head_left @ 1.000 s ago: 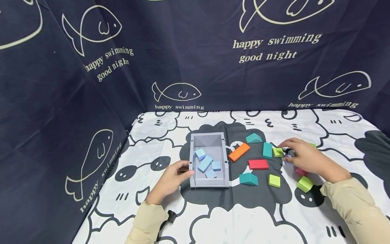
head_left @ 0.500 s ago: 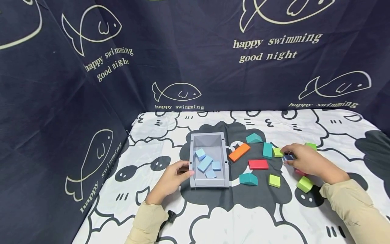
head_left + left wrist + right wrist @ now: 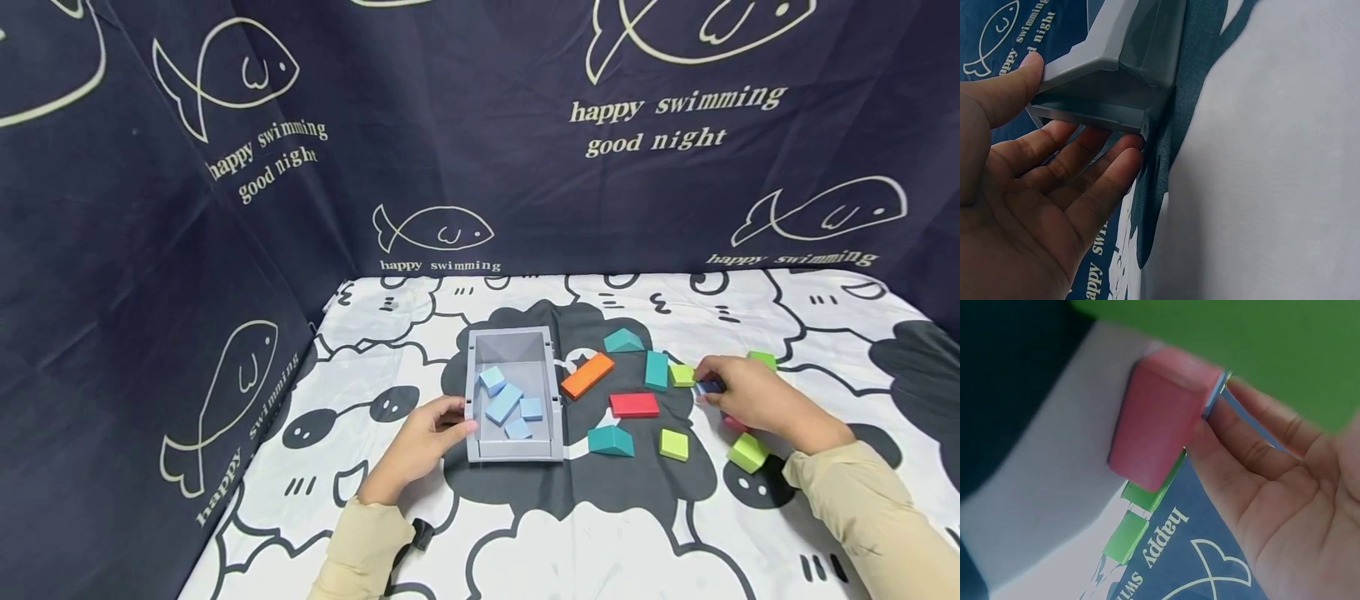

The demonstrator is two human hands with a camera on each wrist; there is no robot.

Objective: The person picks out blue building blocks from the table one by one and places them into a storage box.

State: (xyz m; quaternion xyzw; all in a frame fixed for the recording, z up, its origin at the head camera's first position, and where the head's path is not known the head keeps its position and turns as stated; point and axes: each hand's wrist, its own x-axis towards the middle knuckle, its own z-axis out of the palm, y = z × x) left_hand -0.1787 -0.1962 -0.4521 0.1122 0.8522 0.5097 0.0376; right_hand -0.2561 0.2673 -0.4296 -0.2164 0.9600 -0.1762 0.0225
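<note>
My left hand [image 3: 420, 442] holds the left side of a grey plastic bin [image 3: 519, 452]. In the left wrist view the thumb lies on the rim and the fingers [image 3: 1100, 194] curl beneath its lip. Inside the bin lie several light blue blocks [image 3: 504, 403]. On the right, my right hand [image 3: 753, 396] pinches a blue block [image 3: 707, 388], partly covered by the fingers. A pink-red block [image 3: 1160, 419] sits close by the hand and hides part of the blue one in the right wrist view.
Between bin and right hand lie an orange block [image 3: 588, 376], a red block [image 3: 634, 405], teal blocks [image 3: 656, 370] and a yellow-green block [image 3: 673, 444]. Another green block [image 3: 748, 452] is near the right wrist. Dark fish-print cloth [image 3: 450, 150] walls the back and left.
My right fingers have come down from over the blue block and closed on it. The left hand and bin stay in place.
</note>
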